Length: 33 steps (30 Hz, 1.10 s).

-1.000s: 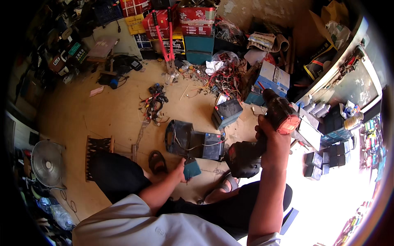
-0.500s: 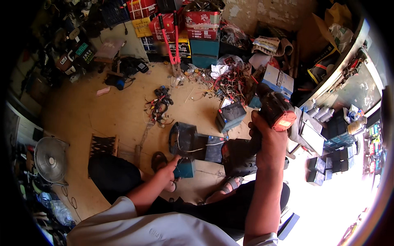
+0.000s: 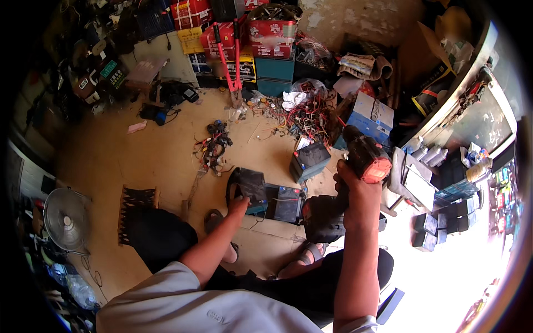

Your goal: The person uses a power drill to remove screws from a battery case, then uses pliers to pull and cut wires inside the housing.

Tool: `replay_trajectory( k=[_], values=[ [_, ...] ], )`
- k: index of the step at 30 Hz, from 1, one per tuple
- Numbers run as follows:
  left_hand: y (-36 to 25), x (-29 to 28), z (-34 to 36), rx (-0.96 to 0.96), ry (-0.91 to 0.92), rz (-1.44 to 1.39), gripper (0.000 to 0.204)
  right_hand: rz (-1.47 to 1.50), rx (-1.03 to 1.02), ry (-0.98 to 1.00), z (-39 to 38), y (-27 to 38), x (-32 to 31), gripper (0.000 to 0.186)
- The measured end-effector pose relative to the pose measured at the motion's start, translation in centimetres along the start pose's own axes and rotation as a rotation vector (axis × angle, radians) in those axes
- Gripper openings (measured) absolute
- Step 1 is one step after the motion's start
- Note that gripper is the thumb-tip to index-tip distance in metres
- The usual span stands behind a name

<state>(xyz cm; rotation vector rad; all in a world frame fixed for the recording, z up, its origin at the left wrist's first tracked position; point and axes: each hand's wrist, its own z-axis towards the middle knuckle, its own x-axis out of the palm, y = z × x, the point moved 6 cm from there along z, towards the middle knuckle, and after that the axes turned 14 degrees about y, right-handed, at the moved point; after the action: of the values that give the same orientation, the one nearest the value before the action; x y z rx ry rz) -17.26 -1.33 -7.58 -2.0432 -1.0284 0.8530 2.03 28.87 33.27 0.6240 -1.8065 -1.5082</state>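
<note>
My right hand (image 3: 358,186) is wrapped round the grip of a black and red cordless drill (image 3: 373,161), raised over the floor. The drill's bulky black base (image 3: 325,219) hangs below the hand. My left hand (image 3: 240,205) grips the near left edge of a teal battery with a black top (image 3: 250,185); the fingertips are partly hidden. Right beside that one stands a second battery (image 3: 287,203), a thin wire across its top. Farther off, a third battery (image 3: 310,161) sits apart on the floor.
A wire bundle (image 3: 214,145) and a heap of coloured wires (image 3: 311,114) lie ahead. Red-handled bolt cutters (image 3: 226,61) lean on stacked boxes. A blue box (image 3: 371,116) is at right, a fan (image 3: 68,219) at left. My sandalled feet (image 3: 308,258) are close to the batteries.
My left hand has moved forward and slightly right, and the battery under it has shifted away from me. The pale cable across the batteries shows less. The drill has dropped slightly.
</note>
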Motion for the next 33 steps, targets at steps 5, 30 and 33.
replay_trajectory(
  k=[5, 30, 33],
  values=[
    [0.9, 2.3, -1.4, 0.045, 0.169, 0.096, 0.053, -0.042, 0.051, -0.042, -0.3, -1.6, -1.1, 0.026],
    [-5.2, 3.7, -6.1, 0.487, -0.214, 0.431, 0.044, -1.063, 0.315, 0.735, 0.0, -24.2, 8.7, 0.038],
    [-4.7, 4.0, -5.6, 0.461, -0.237, 0.478, 0.038, -1.035, 0.356, 0.771, -0.4, -23.8, 9.6, 0.039]
  ],
)
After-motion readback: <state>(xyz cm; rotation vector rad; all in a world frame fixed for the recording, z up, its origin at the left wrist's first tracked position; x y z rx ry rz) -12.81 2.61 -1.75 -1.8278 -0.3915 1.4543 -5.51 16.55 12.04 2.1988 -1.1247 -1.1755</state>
